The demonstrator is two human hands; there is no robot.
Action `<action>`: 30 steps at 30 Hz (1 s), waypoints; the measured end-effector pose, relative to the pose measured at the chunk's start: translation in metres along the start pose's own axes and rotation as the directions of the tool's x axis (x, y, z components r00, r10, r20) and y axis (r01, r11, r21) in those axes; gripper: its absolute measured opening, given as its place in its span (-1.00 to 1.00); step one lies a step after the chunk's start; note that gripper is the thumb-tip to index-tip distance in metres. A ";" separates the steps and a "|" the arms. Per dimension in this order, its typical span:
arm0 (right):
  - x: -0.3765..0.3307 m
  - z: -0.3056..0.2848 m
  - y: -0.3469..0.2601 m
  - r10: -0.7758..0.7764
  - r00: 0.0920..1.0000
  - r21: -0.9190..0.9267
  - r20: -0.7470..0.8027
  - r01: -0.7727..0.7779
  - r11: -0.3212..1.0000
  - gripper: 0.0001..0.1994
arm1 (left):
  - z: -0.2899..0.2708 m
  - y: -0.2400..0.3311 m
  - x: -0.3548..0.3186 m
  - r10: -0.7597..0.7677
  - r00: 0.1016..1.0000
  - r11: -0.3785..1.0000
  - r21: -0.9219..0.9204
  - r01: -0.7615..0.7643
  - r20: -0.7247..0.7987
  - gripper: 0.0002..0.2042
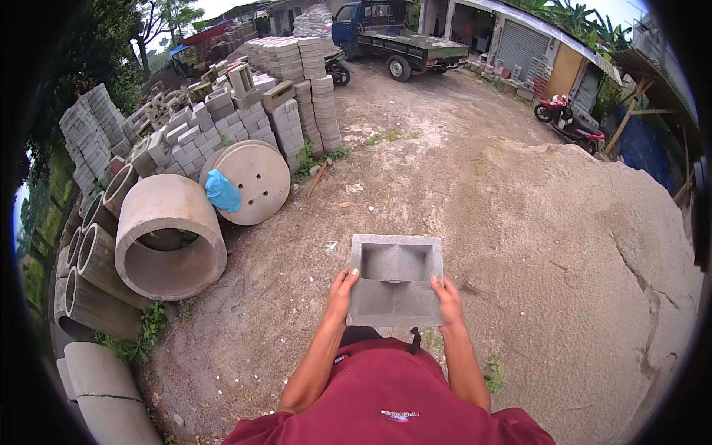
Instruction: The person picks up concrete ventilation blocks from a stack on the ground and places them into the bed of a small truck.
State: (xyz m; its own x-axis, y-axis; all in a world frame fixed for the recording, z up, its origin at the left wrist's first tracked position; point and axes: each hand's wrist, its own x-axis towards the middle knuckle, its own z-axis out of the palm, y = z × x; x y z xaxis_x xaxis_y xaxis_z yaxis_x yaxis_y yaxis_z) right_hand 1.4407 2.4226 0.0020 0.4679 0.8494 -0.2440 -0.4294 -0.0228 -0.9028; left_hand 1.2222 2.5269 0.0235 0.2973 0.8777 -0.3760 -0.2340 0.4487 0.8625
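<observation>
Head-worn fisheye, looking down and forward, close above hands

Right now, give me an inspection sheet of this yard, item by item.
Surface: bare dirt ground, sand mound at right.
Job's things: grey hollow concrete block, carried at chest height.
Clutter: concrete pipe rings, round slab with blue bag, stacked blocks.
Hands: left hand and right hand grip the block's sides.
Cables: nothing seen.
Surroundings: blue truck, red motorbike, sheds.
</observation>
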 end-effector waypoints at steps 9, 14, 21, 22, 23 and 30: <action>0.274 -0.016 -0.050 0.013 1.000 0.023 -0.024 -0.013 1.000 -0.40 | 0.106 0.040 0.272 -0.002 0.997 0.998 0.058 -0.002 0.073 -0.41; 0.432 -0.017 -0.088 -0.003 0.996 0.055 -0.089 0.008 0.998 -0.45 | 0.167 0.066 0.444 0.020 0.989 0.991 0.125 -0.038 0.146 -0.40; 0.625 -0.032 -0.147 0.005 0.992 0.108 -0.122 0.008 0.994 -0.44 | 0.262 0.107 0.629 -0.048 0.985 0.988 0.150 0.023 0.165 -0.38; 0.657 -0.037 -0.149 0.004 0.993 0.108 -0.122 0.009 0.994 -0.44 | 0.274 0.111 0.657 -0.056 0.985 0.989 0.146 0.032 0.164 -0.38; 0.690 -0.043 -0.151 0.001 0.992 0.105 -0.123 0.012 0.994 -0.44 | 0.291 0.114 0.684 -0.038 0.989 0.989 0.145 0.018 0.140 -0.38; 0.937 -0.099 -0.202 -0.029 0.999 0.058 -0.043 0.031 0.998 -0.46 | 0.398 0.100 0.906 -0.003 0.995 0.998 0.056 -0.002 0.099 -0.41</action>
State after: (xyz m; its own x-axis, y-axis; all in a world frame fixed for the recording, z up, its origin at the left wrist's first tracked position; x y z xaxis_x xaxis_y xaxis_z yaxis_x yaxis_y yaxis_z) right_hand 2.0421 3.1705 -0.0795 0.5126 0.8265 -0.2328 -0.4589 0.0345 -0.8878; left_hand 1.8367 3.2998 -0.0961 0.3886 0.8551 -0.3432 -0.1824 0.4365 0.8810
